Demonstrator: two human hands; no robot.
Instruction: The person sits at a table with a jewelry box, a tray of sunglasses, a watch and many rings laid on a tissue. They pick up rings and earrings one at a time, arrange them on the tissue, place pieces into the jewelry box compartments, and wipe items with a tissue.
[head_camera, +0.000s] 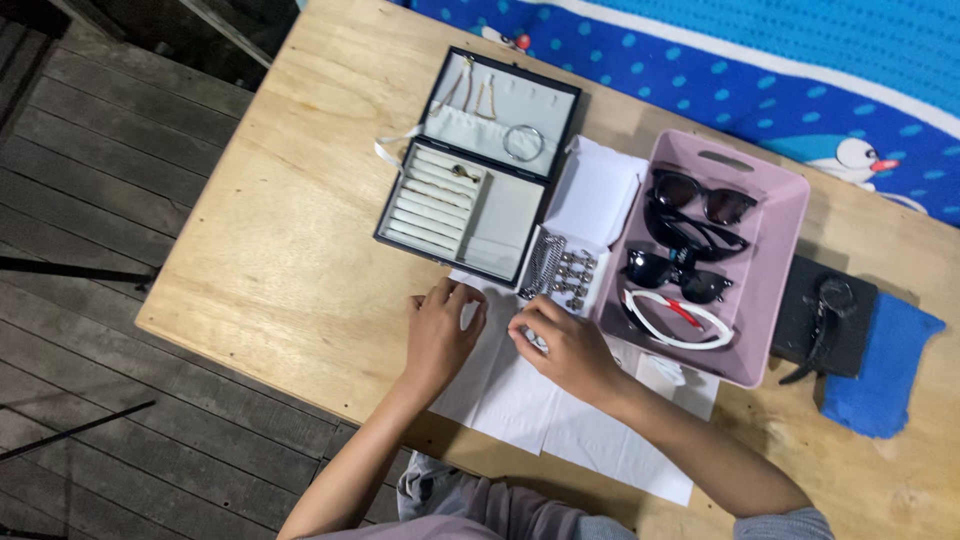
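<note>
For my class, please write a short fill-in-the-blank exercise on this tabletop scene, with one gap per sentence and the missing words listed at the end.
1. The pink tray holds ____ pairs of glasses.
2. The jewellery box on the wooden table lies ____, its lid folded back.
3. The left hand and the right hand both rest on sheets of ____ paper.
4. The black watch lies on a dark pad beside a ____ cloth.

Missing words: four; open; white; blue

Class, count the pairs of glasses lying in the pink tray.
4, stacked in a column in the pink tray: brown-lensed pair at the far end, then a black pair, another black pair, and a white-framed pair nearest the person.
</note>
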